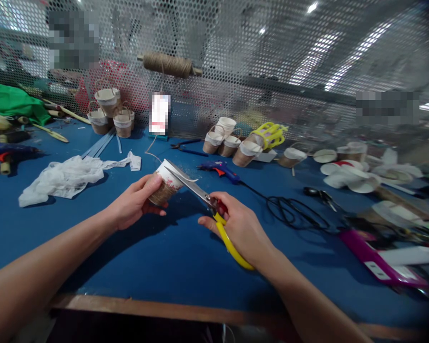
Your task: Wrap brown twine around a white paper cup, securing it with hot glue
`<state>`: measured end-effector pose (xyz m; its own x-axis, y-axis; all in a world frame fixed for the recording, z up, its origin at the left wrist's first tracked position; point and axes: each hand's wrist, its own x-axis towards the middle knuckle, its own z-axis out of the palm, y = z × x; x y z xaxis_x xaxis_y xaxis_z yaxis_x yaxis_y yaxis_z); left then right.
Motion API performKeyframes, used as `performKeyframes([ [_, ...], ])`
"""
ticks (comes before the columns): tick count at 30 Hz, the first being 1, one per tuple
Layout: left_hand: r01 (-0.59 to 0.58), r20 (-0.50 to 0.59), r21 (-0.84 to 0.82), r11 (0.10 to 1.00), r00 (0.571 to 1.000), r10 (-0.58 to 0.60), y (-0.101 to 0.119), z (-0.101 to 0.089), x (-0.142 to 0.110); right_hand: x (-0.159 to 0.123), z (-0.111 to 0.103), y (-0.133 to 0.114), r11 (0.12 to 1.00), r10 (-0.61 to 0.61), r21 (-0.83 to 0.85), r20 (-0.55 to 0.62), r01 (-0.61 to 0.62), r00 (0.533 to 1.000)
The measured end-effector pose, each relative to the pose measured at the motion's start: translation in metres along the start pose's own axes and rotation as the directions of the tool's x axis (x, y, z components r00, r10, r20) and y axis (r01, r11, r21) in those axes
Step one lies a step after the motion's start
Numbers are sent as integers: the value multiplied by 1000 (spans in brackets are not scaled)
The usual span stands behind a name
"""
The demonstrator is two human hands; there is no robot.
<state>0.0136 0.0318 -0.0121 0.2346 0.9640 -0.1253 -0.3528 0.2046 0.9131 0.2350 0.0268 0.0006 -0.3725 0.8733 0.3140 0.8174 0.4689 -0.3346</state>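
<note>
A small cup (166, 189) wrapped in brown twine, with a white rim and red specks, is tilted in my left hand (137, 200), whose fingers and thumb grip its side. My right hand (241, 228) is closed around the scissors (232, 245), which have yellow handles and metal blades. The blades lie at the cup's white rim, where a thin curled white strip hangs along them. Both hands are above the blue tabletop (157, 267).
Twine-wrapped cups stand at the back left (107, 102) and back middle (248, 152). A blue glue gun (219, 169) with a black cable lies behind my right hand. White fabric (64, 178) lies left, pliers (189, 147) behind, a purple power strip (375, 259) right. A twine spool (168, 64) hangs on the mesh.
</note>
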Motion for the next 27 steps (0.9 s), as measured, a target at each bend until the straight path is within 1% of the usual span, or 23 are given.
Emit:
performKeyframes([
  [3,-11,3,14,1000,1000,11,-1,-1,1,0,-1,-3,1000,12,18,7,-13,1000],
  [12,-21,-4,25,999,1000,21,0,0,1,-1,-5,-6,1000,-12,6,-8,12,1000],
  [18,-13,-14,15,1000,1000,14,0,-1,1,-2,-6,-7,999,-10,33,19,9,1000],
  [20,17,-9,4,1000,1000,-17,2,-2,1,-2,-6,-7,999,-9,39,20,8,1000],
  [22,89,9,-28,996,996,-89,5,-3,2,-2,-6,-6,999,-11,41,11,11,1000],
  [25,210,52,-95,973,977,-205,8,-3,4,-2,-6,-4,999,-20,37,0,20,1000],
  [27,238,72,-123,963,970,-231,9,-3,4,-1,-5,-2,999,-37,22,-1,37,999],
])
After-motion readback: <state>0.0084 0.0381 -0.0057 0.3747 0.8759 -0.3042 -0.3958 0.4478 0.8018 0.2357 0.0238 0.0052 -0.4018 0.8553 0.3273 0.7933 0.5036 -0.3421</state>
